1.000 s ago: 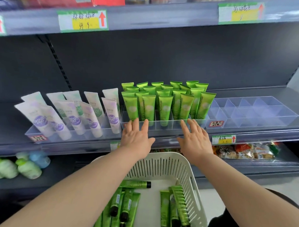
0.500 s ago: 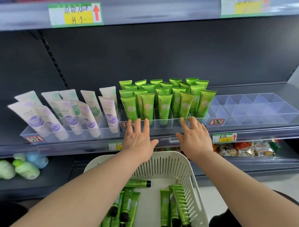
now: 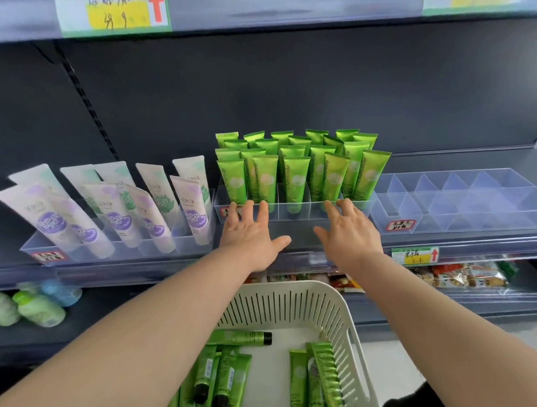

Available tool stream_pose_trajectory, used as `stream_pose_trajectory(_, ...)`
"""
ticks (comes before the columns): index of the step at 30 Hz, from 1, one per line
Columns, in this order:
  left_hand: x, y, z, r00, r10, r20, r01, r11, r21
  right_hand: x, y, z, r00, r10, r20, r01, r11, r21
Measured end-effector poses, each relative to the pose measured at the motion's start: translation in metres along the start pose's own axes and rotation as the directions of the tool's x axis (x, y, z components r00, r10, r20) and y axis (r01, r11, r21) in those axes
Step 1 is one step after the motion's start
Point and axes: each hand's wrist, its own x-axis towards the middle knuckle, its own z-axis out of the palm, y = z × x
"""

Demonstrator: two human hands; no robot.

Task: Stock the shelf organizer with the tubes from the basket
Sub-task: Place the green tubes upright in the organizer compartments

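Note:
A clear shelf organizer (image 3: 294, 213) on the middle shelf holds several upright green tubes (image 3: 296, 173). My left hand (image 3: 250, 233) and my right hand (image 3: 349, 231) both reach forward with straight, spread fingers, the fingertips touching the organizer's front wall. Neither hand holds anything. Below them a white slotted basket (image 3: 306, 303) carries several more green tubes (image 3: 225, 377) with black caps, lying flat.
To the left stands an organizer of white and purple tubes (image 3: 116, 215). An empty clear divided organizer (image 3: 464, 202) sits to the right. Price tags hang on the shelf edges. Snack packets (image 3: 461, 273) and round bottles (image 3: 38, 308) lie on the lower shelf.
Both hands have moved forward and up from the shelf edge until the fingertips reach the organizer's front wall. The organizer appears slightly farther back on the shelf.

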Motion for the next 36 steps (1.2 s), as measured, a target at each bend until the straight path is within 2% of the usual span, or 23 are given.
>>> stream_pose_trajectory(15,0.068,-0.004,-0.012,1.0,-0.004,-0.027,0.003,1.0,-0.01,0.071,0.0,0.006,0.999,0.021,-0.037,-0.02,1.0,0.008)
stream_pose_trajectory(23,0.076,-0.005,-0.013,1.0,-0.01,-0.017,0.01,0.999,-0.037,0.072,0.012,0.01,0.999,-0.029,0.035,0.029,1.0,0.0)
stream_pose_trajectory(25,0.073,-0.007,-0.013,1.0,-0.016,-0.015,0.014,0.995,-0.102,0.061,0.019,0.011,1.0,0.011,0.019,-0.009,0.997,-0.074)
stream_pose_trajectory(27,0.065,-0.006,-0.011,0.999,-0.024,-0.028,0.019,0.99,-0.141,0.048,0.026,0.008,0.994,0.112,0.017,-0.108,0.981,-0.159)
stream_pose_trajectory(30,0.052,0.003,-0.007,0.998,-0.008,-0.059,0.0,0.99,-0.141,0.031,0.036,0.0,0.965,0.255,0.065,-0.24,0.955,-0.175)
stream_pose_trajectory(36,0.029,0.022,-0.012,0.997,0.042,-0.061,-0.051,0.986,-0.157,0.012,0.037,-0.014,0.962,0.259,0.087,-0.239,0.951,-0.196)
